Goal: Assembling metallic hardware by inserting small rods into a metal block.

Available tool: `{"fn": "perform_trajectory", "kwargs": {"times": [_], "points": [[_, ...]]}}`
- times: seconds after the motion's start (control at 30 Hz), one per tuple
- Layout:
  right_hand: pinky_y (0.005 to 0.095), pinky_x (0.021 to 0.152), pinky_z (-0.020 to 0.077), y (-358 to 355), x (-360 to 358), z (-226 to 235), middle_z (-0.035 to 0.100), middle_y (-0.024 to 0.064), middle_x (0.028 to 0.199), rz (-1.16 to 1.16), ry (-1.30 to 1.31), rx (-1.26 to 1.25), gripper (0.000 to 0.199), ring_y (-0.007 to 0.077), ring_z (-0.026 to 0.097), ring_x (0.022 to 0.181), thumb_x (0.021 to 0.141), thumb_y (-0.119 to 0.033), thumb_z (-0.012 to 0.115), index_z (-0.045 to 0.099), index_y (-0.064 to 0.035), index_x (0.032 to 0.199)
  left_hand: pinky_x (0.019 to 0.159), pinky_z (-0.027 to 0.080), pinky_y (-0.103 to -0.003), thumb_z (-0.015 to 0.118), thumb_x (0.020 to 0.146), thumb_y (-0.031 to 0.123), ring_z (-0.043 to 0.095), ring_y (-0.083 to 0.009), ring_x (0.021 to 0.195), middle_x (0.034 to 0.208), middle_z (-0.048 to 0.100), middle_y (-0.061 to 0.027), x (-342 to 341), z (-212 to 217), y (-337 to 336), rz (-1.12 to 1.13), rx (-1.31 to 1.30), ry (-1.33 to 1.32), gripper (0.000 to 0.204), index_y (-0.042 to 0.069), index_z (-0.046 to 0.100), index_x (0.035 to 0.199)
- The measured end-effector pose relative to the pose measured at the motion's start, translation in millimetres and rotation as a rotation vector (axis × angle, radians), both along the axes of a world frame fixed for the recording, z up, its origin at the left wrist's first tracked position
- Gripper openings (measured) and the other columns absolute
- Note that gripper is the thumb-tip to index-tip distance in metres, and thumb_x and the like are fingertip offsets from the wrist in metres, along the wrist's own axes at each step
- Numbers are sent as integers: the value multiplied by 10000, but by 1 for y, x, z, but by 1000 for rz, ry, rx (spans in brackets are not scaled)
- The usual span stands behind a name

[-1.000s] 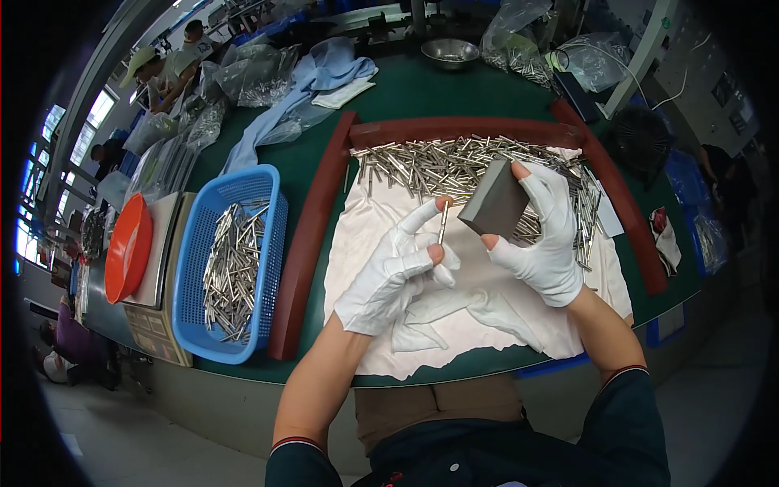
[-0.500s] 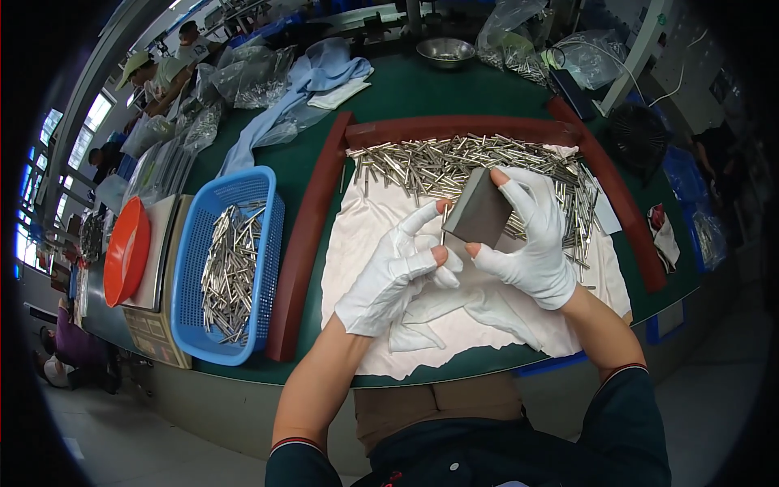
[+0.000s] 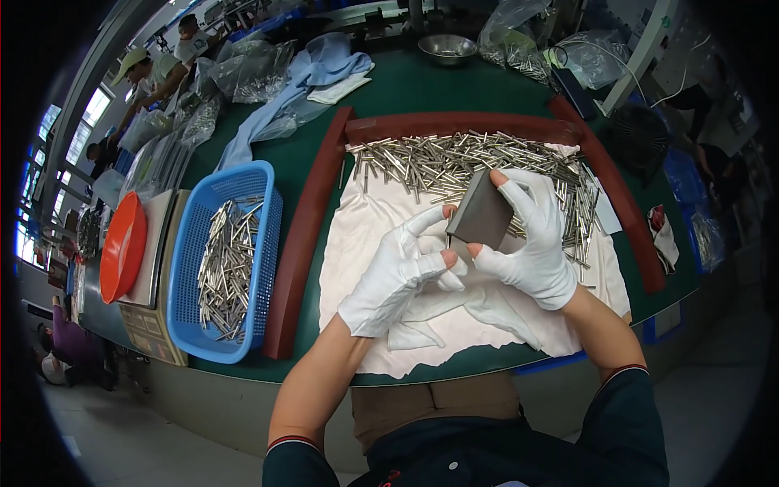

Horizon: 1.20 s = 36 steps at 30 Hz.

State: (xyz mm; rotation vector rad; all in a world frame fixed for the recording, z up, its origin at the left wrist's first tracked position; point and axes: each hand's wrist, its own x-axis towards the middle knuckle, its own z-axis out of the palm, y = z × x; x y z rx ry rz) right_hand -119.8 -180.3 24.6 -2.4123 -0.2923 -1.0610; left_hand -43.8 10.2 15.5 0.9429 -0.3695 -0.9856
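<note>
My right hand point(image 3: 531, 243), in a white glove with bare fingertips, grips a dark grey rectangular block point(image 3: 485, 213) between fingers and thumb, tilted above the cloth. My left hand point(image 3: 399, 272), gloved the same way, pinches a thin metal pin point(image 3: 449, 237) upright between forefinger and thumb, right at the block's left edge. Whether pin and block touch I cannot tell. Beneath both hands lies a pale pink cloth point(image 3: 357, 243) with a crumpled white cloth point(image 3: 487, 312) on it. Many loose metal pins point(image 3: 454, 158) are heaped along its far and right sides.
A dark red raised border point(image 3: 462, 126) frames the work area on three sides. Left of it stands a blue basket point(image 3: 185, 268) with metal pins inside, then a red bowl point(image 3: 122, 247) on a scale. Farther back are a metal bowl point(image 3: 448, 49), plastic bags and a blue cloth point(image 3: 280, 101).
My left hand has shifted slightly right with the pin, closer to the block's edge. The right hand and block have barely moved.
</note>
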Motion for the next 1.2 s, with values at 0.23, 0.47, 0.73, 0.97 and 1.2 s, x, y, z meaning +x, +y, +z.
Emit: {"fn": "perform_trajectory", "kwargs": {"times": [0.23, 0.47, 0.73, 0.97, 1.2], "points": [[366, 931, 438, -10, -3, 5, 498, 135, 1223, -38, -68, 272, 764, 281, 513, 1084, 663, -156, 797, 459, -46, 1339, 689, 529, -265, 731, 817, 141, 645, -146, 725, 855, 640, -99, 0, 6, 4, -67, 26, -11, 751, 29, 319, 1435], [392, 900, 440, -8, -4, -3, 510, 133, 1194, -47, 20, 124, 784, 294, 501, 1061, 611, -196, 805, 474, -39, 1304, 717, 506, -261, 747, 807, 190, 622, -126, 715, 819, 633, -93, 4, 5, 8, -3, -68, 83, 807, 69, 290, 1462], [396, 866, 435, -4, -5, 3, 519, 131, 1183, -51, 18, 33, 795, 296, 504, 1026, 579, -217, 804, 492, -31, 1287, 713, 511, -272, 725, 828, 187, 607, -136, 694, 803, 641, -98, 3, 5, 7, -16, -58, 64, 803, 59, 258, 1470], [389, 850, 434, 0, -4, 2, 529, 128, 1159, -20, 42, 57, 780, 294, 509, 1006, 570, -218, 804, 508, -26, 1266, 680, 545, -282, 711, 829, 129, 639, -158, 768, 865, 656, -124, 3, 3, 1, 0, -42, -12, 781, 2, 256, 1451], [392, 850, 431, 1, -3, 2, 530, 124, 1149, -25, 28, 6, 781, 290, 505, 1004, 573, -224, 797, 506, -29, 1271, 677, 544, -268, 719, 815, 116, 642, -163, 734, 882, 655, -127, 0, 4, 1, 50, 9, -36, 780, -13, 269, 1439]]}}
